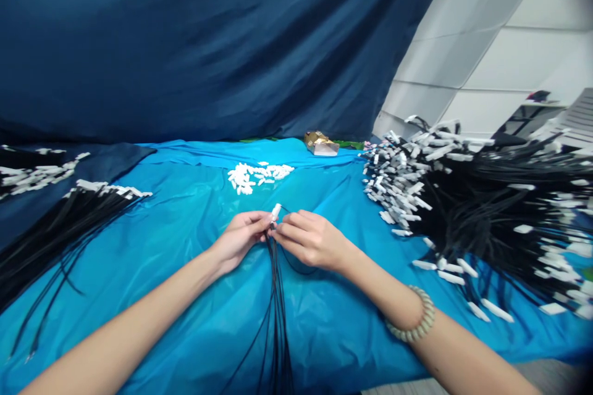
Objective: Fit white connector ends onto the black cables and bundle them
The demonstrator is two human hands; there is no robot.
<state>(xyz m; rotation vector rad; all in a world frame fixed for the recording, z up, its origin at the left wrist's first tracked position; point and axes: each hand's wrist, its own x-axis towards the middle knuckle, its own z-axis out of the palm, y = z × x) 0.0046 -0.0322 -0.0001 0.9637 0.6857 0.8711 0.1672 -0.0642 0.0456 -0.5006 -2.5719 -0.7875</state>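
Near the middle of the blue sheet, my left hand (241, 236) pinches a small white connector (276, 211) that points upward. Close beside it, my right hand (311, 239) has its fingers pressed together on a thin black wire, which loops below that hand. The fingertips of both hands almost meet. A bundle of black wires (277, 315) hangs down from between them toward the near edge. Beyond the hands lies a loose pile of small white connectors (243, 179).
Black wires with white connector ends (467, 203) form a large heap at the right. Another wire bundle (88, 216) lies at the left. A small brown box (323, 146) stands at the back of the blue sheet (176, 197), before a dark blue curtain (185, 43).
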